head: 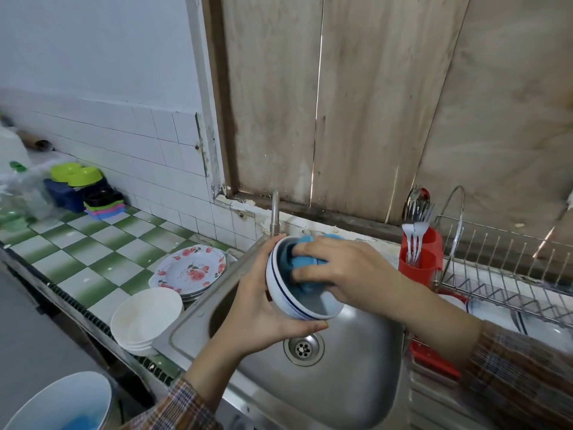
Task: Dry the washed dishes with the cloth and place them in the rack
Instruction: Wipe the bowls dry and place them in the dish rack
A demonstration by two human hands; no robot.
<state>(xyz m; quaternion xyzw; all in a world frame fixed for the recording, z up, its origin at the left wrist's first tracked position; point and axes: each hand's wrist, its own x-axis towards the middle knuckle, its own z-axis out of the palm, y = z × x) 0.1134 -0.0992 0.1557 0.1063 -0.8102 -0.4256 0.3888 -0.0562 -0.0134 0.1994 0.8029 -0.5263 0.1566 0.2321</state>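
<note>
Centrally, the left hand [260, 311] grips a bowl [280, 294] from beneath, tilted over the sink [341, 392]. The right hand [344, 271] clutches a blue cloth [305, 262] inside the bowl. The rack [502, 274] stands just right of the right hand. Plates [189, 268] and stacked bowls [145, 318] lie left of the left hand.

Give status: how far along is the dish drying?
Done: a blue-rimmed dish already lies in the wire rack. In hand: left hand holds a blue-striped bowl over the sink, right hand presses the blue cloth inside it. Left: stacked white bowls and floral plates on the counter.
</note>
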